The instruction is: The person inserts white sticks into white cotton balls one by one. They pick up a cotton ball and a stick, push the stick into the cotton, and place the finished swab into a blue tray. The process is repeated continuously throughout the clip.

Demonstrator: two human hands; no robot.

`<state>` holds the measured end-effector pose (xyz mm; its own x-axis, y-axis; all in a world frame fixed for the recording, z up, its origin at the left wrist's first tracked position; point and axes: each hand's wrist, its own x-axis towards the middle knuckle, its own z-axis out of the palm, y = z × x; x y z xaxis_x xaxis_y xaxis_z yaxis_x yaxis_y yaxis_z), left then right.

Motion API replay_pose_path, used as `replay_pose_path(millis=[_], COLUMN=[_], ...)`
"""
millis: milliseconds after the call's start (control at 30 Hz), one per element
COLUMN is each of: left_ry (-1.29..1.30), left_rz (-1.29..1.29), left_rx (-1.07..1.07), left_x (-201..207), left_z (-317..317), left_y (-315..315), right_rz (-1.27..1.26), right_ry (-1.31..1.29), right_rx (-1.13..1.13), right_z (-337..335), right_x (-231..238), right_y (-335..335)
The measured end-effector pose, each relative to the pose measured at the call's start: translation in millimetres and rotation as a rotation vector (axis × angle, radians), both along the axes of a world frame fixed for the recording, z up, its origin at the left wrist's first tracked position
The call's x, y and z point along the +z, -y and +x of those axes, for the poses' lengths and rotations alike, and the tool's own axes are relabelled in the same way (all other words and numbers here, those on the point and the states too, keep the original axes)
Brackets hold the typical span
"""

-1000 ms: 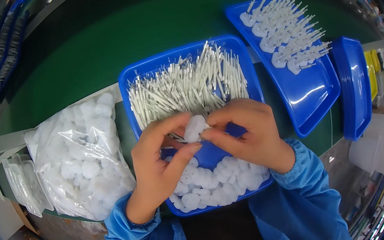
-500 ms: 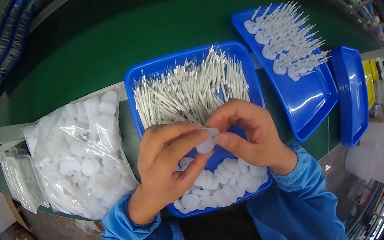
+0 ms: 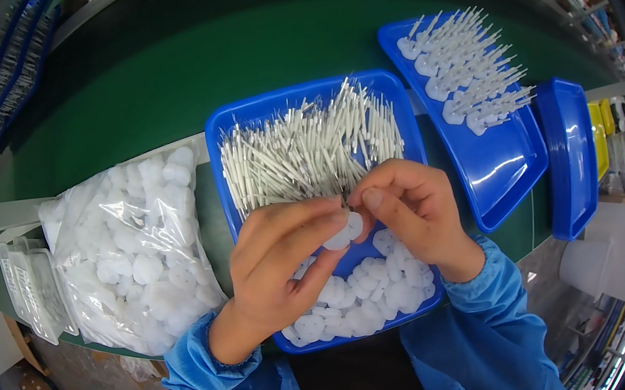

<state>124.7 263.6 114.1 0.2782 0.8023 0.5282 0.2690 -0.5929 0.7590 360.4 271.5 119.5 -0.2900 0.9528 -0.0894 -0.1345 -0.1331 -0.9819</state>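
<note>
Over the blue tray (image 3: pixel 219 116), my left hand (image 3: pixel 278 266) pinches a white plastic disc (image 3: pixel 345 232) between thumb and fingers. My right hand (image 3: pixel 418 216) is closed beside it, thumb bent against the forefinger, its fingertips close to the disc's upper edge. Whatever those fingertips hold, if anything, is hidden. Beyond the hands, the tray's far half carries a thick pile of thin white rods (image 3: pixel 299 149) with metallic ends. Loose white discs (image 3: pixel 372 290) lie heaped in its near half, below my wrists.
A clear bag of white discs (image 3: pixel 131 258) sits at left, beside clear plastic boxes (image 3: pixel 33 291). At right, a tilted blue tray (image 3: pixel 496 179) holds rows of discs with upright rods (image 3: pixel 469 68). More blue trays (image 3: pixel 571 153) stand at the green table's (image 3: pixel 230 48) right edge.
My right thumb has drawn up and back from the disc, and the right fingers have curled in more. The disc in my left hand has turned and shifted slightly right.
</note>
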Motion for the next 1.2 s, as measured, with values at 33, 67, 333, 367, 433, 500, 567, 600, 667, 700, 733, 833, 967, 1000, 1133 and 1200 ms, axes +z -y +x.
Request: replay_pose_path(millis=[33,67,333,367,433,500,567,600,667,700,733,833,967,1000,1133,1200], left_ry=[0.04,0.08,0.277,0.271,0.252,0.222,0.31,0.357,0.294,0.258,0.222,0.176,0.159,0.157,0.268,0.268], left_rz=[-0.042,-0.08,-0.497,-0.551,-0.57,-0.498,-0.505,-0.509,-0.498,-0.496,-0.494,-0.46,-0.454,-0.441,-0.458,-0.448], left_rx=[-0.005,-0.007,-0.076,-0.069,-0.08,-0.104,-0.088,-0.073,-0.061,-0.034,-0.006,-0.036,-0.002,0.007,0.053,0.065], left_x=[-1,-2,-7,-8,-9,-13,-9,-8,-10,-7,-7,-16,-15,-16,-16,-15], left_z=[-1,-2,-15,-15,-15,-20,-13,-10,-10,-8,-6,-10,-10,-11,-9,-9], left_y=[3,3,6,10,11,8,7,6,3,3,3,3,5,5,6,5], right_rz=[0.018,0.038,0.8,0.813,0.811,0.657,0.527,0.446,0.282,0.09,0.093,0.048,0.374,0.354,0.394,0.452], right_ry=[0.064,0.127,1.169,1.214,1.264,1.227,1.127,1.075,0.974,0.885,0.647,-0.056,0.305,0.311,0.454,0.528], right_rx=[-0.043,-0.082,-0.116,-0.13,-0.142,-0.136,-0.122,-0.112,-0.09,-0.082,-0.114,-0.12,0.09,0.038,-0.026,-0.008], right_z=[1,3,17,10,-2,-5,-2,0,4,5,4,5,-8,-11,-14,-10], right_x=[5,9,16,14,2,-1,-4,-2,12,22,21,13,7,7,6,7], right_y=[1,0,11,5,-7,-9,-10,-10,-8,-8,-7,0,-8,-7,-3,-4])
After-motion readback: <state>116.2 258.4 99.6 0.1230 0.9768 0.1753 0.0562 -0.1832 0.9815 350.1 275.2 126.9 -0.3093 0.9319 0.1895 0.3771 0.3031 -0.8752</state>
